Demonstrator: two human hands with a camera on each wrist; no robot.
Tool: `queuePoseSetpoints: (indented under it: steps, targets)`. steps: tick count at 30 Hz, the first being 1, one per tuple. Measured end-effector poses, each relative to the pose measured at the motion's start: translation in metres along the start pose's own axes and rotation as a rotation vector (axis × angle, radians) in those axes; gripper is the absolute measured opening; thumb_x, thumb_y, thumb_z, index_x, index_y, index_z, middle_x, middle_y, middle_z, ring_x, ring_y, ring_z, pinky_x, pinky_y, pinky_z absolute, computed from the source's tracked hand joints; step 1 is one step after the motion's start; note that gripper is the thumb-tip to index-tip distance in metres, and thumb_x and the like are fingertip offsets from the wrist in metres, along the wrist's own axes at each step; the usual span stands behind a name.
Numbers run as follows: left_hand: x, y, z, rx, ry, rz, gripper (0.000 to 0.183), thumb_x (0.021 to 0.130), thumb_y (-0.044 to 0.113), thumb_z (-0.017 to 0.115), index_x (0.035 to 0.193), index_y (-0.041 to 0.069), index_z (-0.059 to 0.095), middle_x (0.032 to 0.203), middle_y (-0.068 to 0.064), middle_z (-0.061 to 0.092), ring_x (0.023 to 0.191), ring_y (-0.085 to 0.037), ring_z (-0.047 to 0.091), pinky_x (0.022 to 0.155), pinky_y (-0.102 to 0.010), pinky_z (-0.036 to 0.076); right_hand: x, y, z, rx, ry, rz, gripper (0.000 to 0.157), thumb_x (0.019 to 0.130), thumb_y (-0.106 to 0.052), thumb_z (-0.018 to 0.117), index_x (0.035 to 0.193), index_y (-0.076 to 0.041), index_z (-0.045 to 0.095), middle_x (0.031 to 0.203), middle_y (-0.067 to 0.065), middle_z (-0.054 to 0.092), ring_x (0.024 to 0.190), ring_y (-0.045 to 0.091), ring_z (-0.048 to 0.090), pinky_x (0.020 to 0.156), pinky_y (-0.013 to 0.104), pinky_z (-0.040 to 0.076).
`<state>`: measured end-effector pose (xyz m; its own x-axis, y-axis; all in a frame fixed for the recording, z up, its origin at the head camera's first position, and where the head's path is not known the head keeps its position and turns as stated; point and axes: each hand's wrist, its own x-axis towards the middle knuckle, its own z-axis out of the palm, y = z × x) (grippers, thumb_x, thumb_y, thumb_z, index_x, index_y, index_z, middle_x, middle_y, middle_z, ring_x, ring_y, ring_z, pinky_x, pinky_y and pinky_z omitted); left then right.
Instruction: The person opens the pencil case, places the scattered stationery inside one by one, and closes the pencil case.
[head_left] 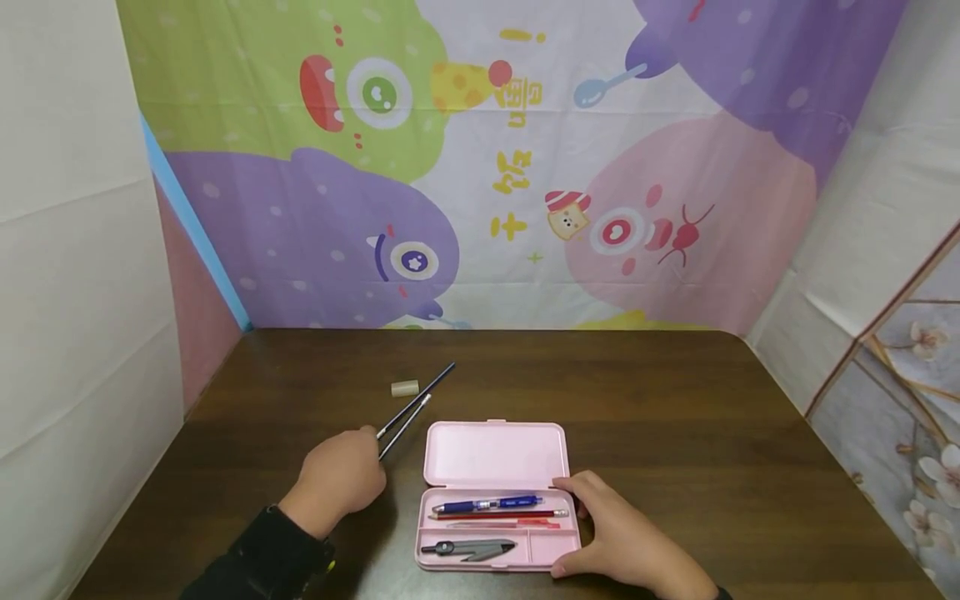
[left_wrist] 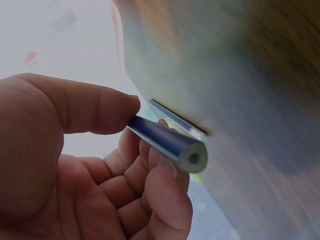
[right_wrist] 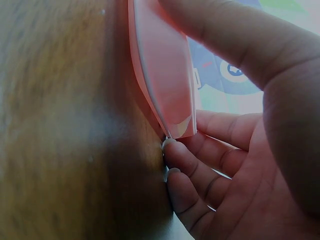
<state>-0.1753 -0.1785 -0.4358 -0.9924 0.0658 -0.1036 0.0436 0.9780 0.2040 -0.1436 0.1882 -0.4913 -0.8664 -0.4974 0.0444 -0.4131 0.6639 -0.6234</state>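
On the table lies an open pink pencil case (head_left: 495, 454), its lid folded back. Inside are a blue pen (head_left: 487, 504), a red pencil (head_left: 498, 515), a thin stick with a red end (head_left: 536, 524) and a grey compass (head_left: 471, 548). My right hand (head_left: 622, 533) grips the case's right end, thumb at the front corner and fingers at the back. Left of the case, my left hand (head_left: 341, 479) pinches a dark blue pencil (left_wrist: 167, 142) between thumb and fingers, its flat end towards the wrist camera. A second dark pencil (left_wrist: 177, 119) shows beyond it.
A pale eraser (head_left: 405, 388) lies on the brown table (head_left: 637, 400) behind the left hand, close to the pencils. Behind the table hangs a cartoon-print curtain (head_left: 510, 292), with pale cloth (head_left: 75, 292) at the left side.
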Motion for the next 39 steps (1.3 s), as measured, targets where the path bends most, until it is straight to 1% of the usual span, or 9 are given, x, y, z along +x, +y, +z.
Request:
queuePoseSetpoints:
  steps: [5, 8, 11, 17, 22, 26, 31, 34, 39]
  targets:
    - [-0.007, 0.013, 0.001, 0.021, 0.059, 0.055, 0.022, 0.082, 0.015, 0.064, 0.098, 0.001, 0.058, 0.071, -0.004, 0.058, 0.059, -0.019, 0.055, 0.049, -0.039, 0.045, 0.000, -0.001, 0.000, 0.010, -0.004, 0.003, 0.098, 0.060, -0.061, 0.083, 0.137, -0.012, 0.049, 0.119, -0.007, 0.049, 0.098, 0.010, 0.050, 0.085, 0.030, 0.047]
    - [-0.010, 0.020, 0.002, 0.026, 0.091, 0.095, 0.019, 0.082, 0.017, 0.066, 0.093, 0.003, 0.058, 0.072, -0.005, 0.060, 0.060, -0.019, 0.056, 0.051, -0.040, 0.047, 0.000, -0.001, 0.000, 0.010, -0.008, 0.004, 0.098, 0.060, -0.062, 0.083, 0.137, -0.012, 0.048, 0.119, -0.007, 0.049, 0.098, 0.010, 0.050, 0.085, 0.030, 0.047]
    - [-0.012, 0.028, 0.005, 0.031, 0.098, 0.131, 0.016, 0.082, 0.017, 0.066, 0.088, 0.005, 0.058, 0.072, -0.005, 0.061, 0.062, -0.020, 0.059, 0.053, -0.040, 0.049, 0.000, -0.001, 0.000, 0.008, -0.006, 0.002, 0.098, 0.060, -0.062, 0.083, 0.137, -0.011, 0.049, 0.119, -0.007, 0.049, 0.097, 0.010, 0.050, 0.084, 0.030, 0.047]
    - [-0.017, 0.045, 0.011, 0.042, 0.095, 0.194, 0.020, 0.082, 0.021, 0.069, 0.089, 0.004, 0.059, 0.073, -0.006, 0.061, 0.068, -0.024, 0.062, 0.058, -0.043, 0.051, -0.001, 0.000, 0.000, 0.000, 0.010, -0.014, 0.098, 0.059, -0.061, 0.084, 0.136, -0.011, 0.050, 0.117, -0.007, 0.050, 0.096, 0.010, 0.050, 0.083, 0.029, 0.047]
    - [-0.023, 0.056, 0.016, 0.038, 0.116, 0.246, 0.021, 0.081, 0.021, 0.070, 0.088, 0.005, 0.059, 0.073, -0.005, 0.061, 0.064, -0.021, 0.060, 0.057, -0.042, 0.050, 0.000, 0.001, 0.001, 0.003, 0.011, -0.016, 0.098, 0.059, -0.060, 0.084, 0.136, -0.011, 0.050, 0.117, -0.008, 0.050, 0.096, 0.009, 0.050, 0.083, 0.029, 0.047]
    - [-0.025, 0.063, 0.022, 0.051, 0.100, 0.282, 0.020, 0.080, 0.022, 0.069, 0.084, 0.008, 0.057, 0.070, -0.003, 0.058, 0.058, -0.017, 0.055, 0.053, -0.040, 0.048, 0.000, 0.001, 0.001, 0.005, 0.009, -0.013, 0.097, 0.059, -0.059, 0.085, 0.136, -0.012, 0.050, 0.117, -0.008, 0.050, 0.097, 0.009, 0.051, 0.084, 0.029, 0.047]
    - [-0.023, 0.069, 0.026, 0.095, 0.050, 0.324, 0.016, 0.082, 0.022, 0.067, 0.084, 0.009, 0.057, 0.069, -0.001, 0.057, 0.054, -0.015, 0.051, 0.048, -0.037, 0.045, -0.001, 0.001, 0.001, 0.007, 0.018, -0.025, 0.097, 0.059, -0.060, 0.085, 0.136, -0.010, 0.050, 0.115, -0.007, 0.050, 0.095, 0.010, 0.051, 0.082, 0.029, 0.047]
    - [-0.022, 0.072, 0.026, 0.140, 0.036, 0.354, 0.015, 0.083, 0.022, 0.067, 0.086, 0.009, 0.059, 0.070, -0.001, 0.057, 0.057, -0.015, 0.054, 0.050, -0.037, 0.047, -0.001, 0.002, 0.001, 0.008, 0.022, -0.031, 0.097, 0.059, -0.059, 0.085, 0.136, -0.010, 0.050, 0.114, -0.007, 0.051, 0.095, 0.010, 0.050, 0.082, 0.029, 0.047]
    - [-0.019, 0.074, 0.026, 0.215, 0.056, 0.432, 0.013, 0.086, 0.022, 0.065, 0.090, 0.011, 0.059, 0.075, -0.001, 0.060, 0.066, -0.017, 0.060, 0.055, -0.038, 0.050, -0.001, 0.001, 0.000, 0.011, 0.026, -0.040, 0.097, 0.059, -0.058, 0.085, 0.135, -0.009, 0.050, 0.114, -0.007, 0.051, 0.095, 0.010, 0.051, 0.082, 0.029, 0.047]
